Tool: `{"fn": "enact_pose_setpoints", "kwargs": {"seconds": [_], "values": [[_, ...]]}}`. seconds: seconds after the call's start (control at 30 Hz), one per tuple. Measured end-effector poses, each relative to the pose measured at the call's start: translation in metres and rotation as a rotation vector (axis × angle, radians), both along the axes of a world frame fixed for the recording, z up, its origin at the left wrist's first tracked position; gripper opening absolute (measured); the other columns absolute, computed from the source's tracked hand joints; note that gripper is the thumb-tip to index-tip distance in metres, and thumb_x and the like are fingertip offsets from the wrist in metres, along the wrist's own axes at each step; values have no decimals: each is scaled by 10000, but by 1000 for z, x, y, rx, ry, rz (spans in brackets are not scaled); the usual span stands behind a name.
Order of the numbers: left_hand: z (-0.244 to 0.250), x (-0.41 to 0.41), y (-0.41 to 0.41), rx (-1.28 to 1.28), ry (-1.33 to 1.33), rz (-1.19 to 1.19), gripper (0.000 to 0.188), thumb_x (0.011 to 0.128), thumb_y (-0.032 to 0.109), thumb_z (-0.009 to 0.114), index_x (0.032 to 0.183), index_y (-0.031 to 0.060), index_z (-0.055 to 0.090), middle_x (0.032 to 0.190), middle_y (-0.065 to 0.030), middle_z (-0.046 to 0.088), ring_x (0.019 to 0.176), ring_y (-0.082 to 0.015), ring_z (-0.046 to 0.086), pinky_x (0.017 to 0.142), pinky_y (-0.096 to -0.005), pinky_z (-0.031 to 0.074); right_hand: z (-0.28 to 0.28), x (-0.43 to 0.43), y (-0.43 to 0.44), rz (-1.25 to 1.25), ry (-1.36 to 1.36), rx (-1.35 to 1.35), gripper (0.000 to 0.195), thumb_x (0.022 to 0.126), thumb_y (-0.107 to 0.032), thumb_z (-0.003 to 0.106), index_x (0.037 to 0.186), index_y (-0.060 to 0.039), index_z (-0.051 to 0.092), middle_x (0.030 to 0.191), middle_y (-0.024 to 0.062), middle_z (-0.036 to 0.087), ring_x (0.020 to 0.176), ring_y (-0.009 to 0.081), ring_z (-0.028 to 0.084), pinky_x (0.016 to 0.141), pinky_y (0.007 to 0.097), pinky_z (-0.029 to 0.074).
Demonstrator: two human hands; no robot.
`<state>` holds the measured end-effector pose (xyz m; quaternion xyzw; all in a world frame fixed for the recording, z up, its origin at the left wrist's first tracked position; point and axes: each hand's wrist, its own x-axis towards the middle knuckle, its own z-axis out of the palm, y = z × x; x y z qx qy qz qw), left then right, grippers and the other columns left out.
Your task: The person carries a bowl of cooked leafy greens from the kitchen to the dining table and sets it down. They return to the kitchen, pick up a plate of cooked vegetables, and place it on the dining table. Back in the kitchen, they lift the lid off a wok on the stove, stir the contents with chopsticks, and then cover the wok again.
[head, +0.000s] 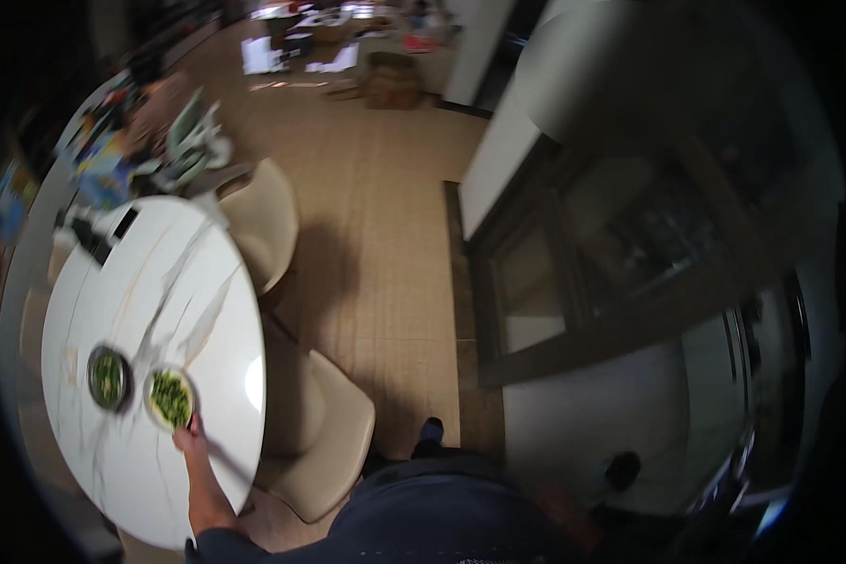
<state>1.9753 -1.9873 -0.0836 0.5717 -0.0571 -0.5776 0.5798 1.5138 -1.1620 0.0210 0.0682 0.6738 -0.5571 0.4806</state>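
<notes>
At the near rim of a plate of chopped greens, my left hand grips the edge with its fingers. The plate is over a white marble-patterned round table; whether it rests on the top cannot be told. Just left of it stands a dark-rimmed bowl with green food inside. My right hand hangs low at my right side, dim and blurred, and its fingers cannot be made out.
Two beige chairs stand along the table's right side. A black phone-like object lies near the far edge. Clothes and bags are heaped beyond. A dark-framed glass door is on the right; a cardboard box sits farther off.
</notes>
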Motion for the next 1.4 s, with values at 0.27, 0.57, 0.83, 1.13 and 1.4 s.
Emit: {"fn": "enact_pose_setpoints", "kwargs": {"seconds": [0.27,0.57,0.83,1.13,1.4], "values": [[-15,-16,-54,81,161,-288,265,893,86,399,1075,-98,457,980,-196,564,811,-279,633,704,-339,578,-30,15,33,-80,-26,178,150,858,-222,509,829,-89,573,696,67,535,584,208,524,496,382,420],[-25,-75,-33,-113,-273,-610,289,857,336,508,784,63,573,729,-52,534,570,-182,459,514,-321,388,-54,35,50,-343,-311,240,167,857,-143,518,713,-109,442,601,-9,408,491,109,387,418,277,318],[78,-294,103,-274,-267,-1081,295,903,275,449,893,16,590,713,-34,553,631,-163,513,559,-290,420,-90,61,106,-264,-295,135,167,821,-165,573,946,-66,523,667,9,495,551,126,474,481,277,405],[103,-500,312,-379,-64,-1878,499,900,251,450,1281,-39,309,1090,-262,491,919,-393,557,763,-472,505,-68,-36,134,410,326,705,387,804,-249,551,1144,-64,550,923,155,615,819,263,602,726,371,488],[135,-682,589,-673,-115,-2639,284,863,91,543,1126,-11,510,901,-162,636,798,-227,640,688,-316,536,-52,-87,206,-184,442,693,368,838,-331,489,1093,-84,589,1070,143,598,959,303,577,815,409,463]]}}
